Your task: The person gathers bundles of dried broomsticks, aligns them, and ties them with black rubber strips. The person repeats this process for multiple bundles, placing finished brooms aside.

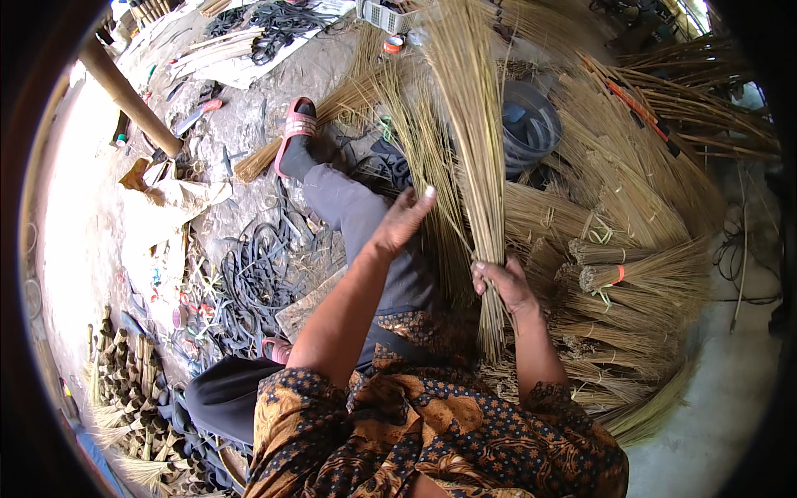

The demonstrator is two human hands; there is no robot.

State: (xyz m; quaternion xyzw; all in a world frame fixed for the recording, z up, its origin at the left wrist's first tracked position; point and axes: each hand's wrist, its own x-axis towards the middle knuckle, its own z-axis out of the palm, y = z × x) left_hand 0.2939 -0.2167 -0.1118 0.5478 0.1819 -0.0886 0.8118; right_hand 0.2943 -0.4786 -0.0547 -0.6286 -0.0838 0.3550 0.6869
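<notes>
My right hand (508, 285) is wrapped round the lower part of a bundle of long dry straw stalks (475, 124). The bundle stands nearly upright before me, its tops fanning out toward the far edge. To the left of it is my left hand (403, 221), thumb raised and fingers apart, with nothing visible in it. Just beyond that hand, looser thin stalks (419, 133) lean over my leg, next to the held bundle. Some of my left fingers are turned away from view.
Tied straw bundles (639, 278) are heaped at my right, near a grey translucent tub (531, 124). Black rubber strips (266, 266) lie tangled on the floor at left. A wooden post (133, 100), a knife (198, 116) and a pile of short bound bundles (124, 373) are farther left.
</notes>
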